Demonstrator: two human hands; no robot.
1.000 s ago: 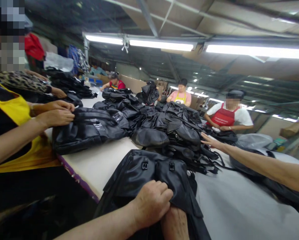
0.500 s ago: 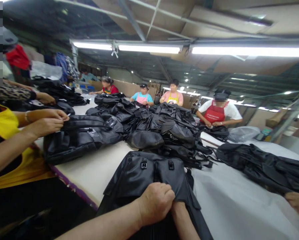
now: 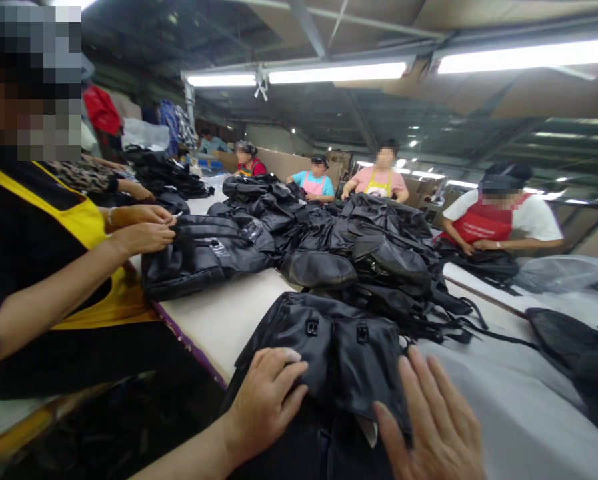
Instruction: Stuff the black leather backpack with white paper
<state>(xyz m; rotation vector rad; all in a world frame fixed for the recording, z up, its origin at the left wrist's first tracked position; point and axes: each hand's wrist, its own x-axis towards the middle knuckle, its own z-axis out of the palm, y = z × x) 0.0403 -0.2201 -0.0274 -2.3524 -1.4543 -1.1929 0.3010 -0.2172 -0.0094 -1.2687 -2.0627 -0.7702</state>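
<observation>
A black leather-look bag (image 3: 351, 370) lies in front of me, with two small buckles (image 3: 312, 325) on its flap. My left hand (image 3: 266, 403) is at the left part of the flap, fingers bent and apart, holding nothing. Over the right edge of the bag, my right hand (image 3: 436, 427) has its fingers stretched out and its thumb spread wide. A small pale pointed piece (image 3: 369, 430) shows at the flap's lower edge by my right thumb; what it is I cannot make out.
A heap of black bags (image 3: 329, 233) fills the middle of the white table (image 3: 233, 320). At left, a co-worker in a yellow apron (image 3: 69, 207) handles another black bag (image 3: 203, 257). More co-workers stand across the table. Further black bags (image 3: 573, 353) lie at right.
My hands were close together at the middle of the flap, the left closed in a fist. Now they are apart and opened, one on each side. The view has turned left.
</observation>
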